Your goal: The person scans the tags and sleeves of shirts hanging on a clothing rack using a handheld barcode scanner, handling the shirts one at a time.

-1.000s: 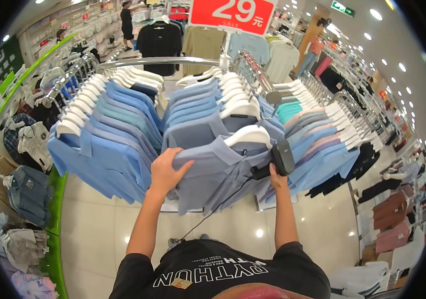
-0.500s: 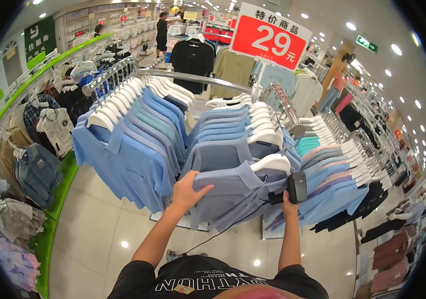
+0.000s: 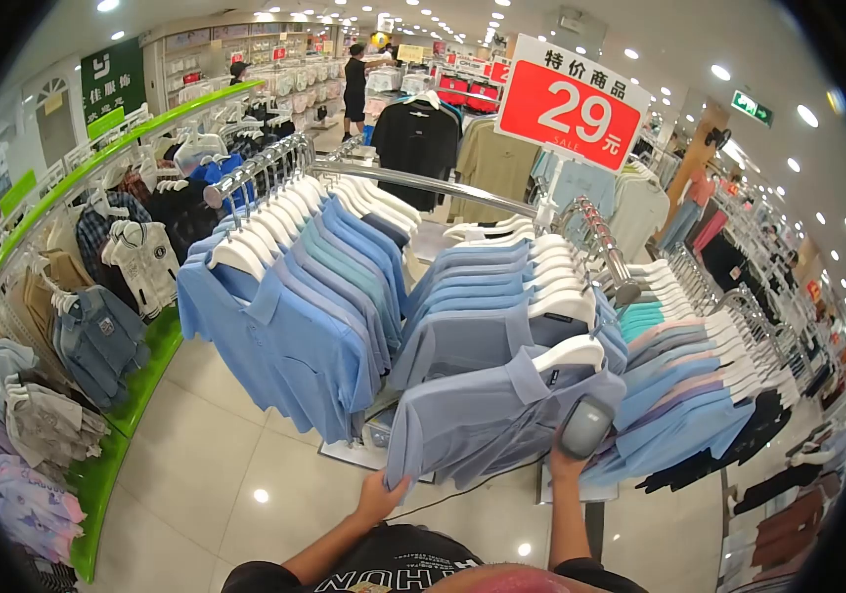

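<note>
A grey-blue polo shirt (image 3: pixel 482 425) hangs on a white hanger (image 3: pixel 578 353) at the near end of the rack, pulled out towards me. My left hand (image 3: pixel 383 497) is low at the shirt's left side, its fingers pinched on the sleeve end. In my right hand (image 3: pixel 568 466) is a corded handheld garment steamer (image 3: pixel 587 427), its grey rounded head against the shirt's front near the placket. The fingers around its handle are partly hidden. Its dark cord (image 3: pixel 467 486) trails down to the left, behind the shirt.
Blue shirts (image 3: pixel 294 336) hang in a row to the left, with more shirts (image 3: pixel 690 425) to the right. A chrome rail (image 3: pixel 423 188) and a red price sign (image 3: pixel 573 107) stand above. A green-edged display (image 3: pixel 146 381) curves along the left. A person (image 3: pixel 355 89) stands far back.
My left hand has gone from the shirt's shoulder down to its sleeve end and closed there, stretching the sleeve. The steamer has moved onto the shirt front. The view has shifted.
</note>
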Tool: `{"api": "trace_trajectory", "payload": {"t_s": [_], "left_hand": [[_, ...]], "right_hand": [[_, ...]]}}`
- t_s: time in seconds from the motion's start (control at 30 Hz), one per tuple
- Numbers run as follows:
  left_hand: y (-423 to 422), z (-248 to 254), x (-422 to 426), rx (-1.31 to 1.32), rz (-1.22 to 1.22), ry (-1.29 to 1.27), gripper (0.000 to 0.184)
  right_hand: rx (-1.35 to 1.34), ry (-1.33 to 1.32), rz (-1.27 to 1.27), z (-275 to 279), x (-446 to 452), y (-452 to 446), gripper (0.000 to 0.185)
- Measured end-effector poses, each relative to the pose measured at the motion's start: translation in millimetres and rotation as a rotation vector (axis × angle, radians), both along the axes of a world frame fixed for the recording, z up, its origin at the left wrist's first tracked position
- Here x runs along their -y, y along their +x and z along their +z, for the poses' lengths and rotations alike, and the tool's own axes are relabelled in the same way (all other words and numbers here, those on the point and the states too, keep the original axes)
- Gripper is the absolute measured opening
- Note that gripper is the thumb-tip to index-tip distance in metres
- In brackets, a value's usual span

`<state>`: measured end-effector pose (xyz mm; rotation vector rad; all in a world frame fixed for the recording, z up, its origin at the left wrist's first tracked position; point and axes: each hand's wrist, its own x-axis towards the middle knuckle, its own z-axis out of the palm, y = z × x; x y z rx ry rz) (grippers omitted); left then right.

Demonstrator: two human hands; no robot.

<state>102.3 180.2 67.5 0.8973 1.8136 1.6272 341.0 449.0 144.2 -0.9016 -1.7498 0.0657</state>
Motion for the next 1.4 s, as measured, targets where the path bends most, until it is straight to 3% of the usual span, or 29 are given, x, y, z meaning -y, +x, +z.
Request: {"api": "trace_trajectory", "payload": {"t_s": [0.07,0.13,0.17,0.27,0.33,0.5,0.7,0.83,0.9,1.0,1.13,1.23,1.4], "left_hand": [[4,12,10,-0.059,-0.053,-0.026,0.022],[9,28,16,-0.046,-0.083,0.005,0.022],[12,36,16,-0.006,-0.086,0.048,0.024],[14,21,11,0.142,-0.153,0.170,0.036],[15,17,9,0.273,-0.222,0.237,0.045],[7,8,16,0.492,-0.390,0.241,0.066],[-8,27,23,0.505,-0.487,0.198,0.078],[-20,32,27,0.028,-0.644,0.096,0.078],[-25,45,28,-0.252,-0.648,0.101,0.077],[-28,46,31,-0.215,-0.694,0.084,0.073],[-32,49,34,-0.187,-0.721,0.131,0.071],[-39,59,39,-0.058,-0.805,-0.113,0.069],[-43,41,45,-0.163,-0.707,0.048,0.070]], "right_hand": [[-0.166,-0.141,0.206,-27,38,-13,0.052],[-0.200,-0.388,0.364,-41,86,-35,0.046],[-0.088,-0.559,0.439,-42,108,-41,0.043],[-0.117,-0.826,0.822,-65,159,-63,0.060],[-0.207,-1.029,1.023,-60,181,-74,0.060],[0.086,-1.003,1.018,-52,188,-86,0.056],[0.191,-0.949,0.996,-58,196,-97,0.047],[0.260,-0.817,0.862,-52,207,-106,0.045],[0.040,-0.941,0.764,-46,215,-111,0.035],[-0.165,-1.051,0.761,-36,219,-119,0.038],[-0.264,-1.102,0.706,-28,231,-125,0.040],[-0.281,-1.029,0.678,-32,237,-130,0.039],[-0.265,-1.002,0.629,-28,241,-136,0.037]]}}
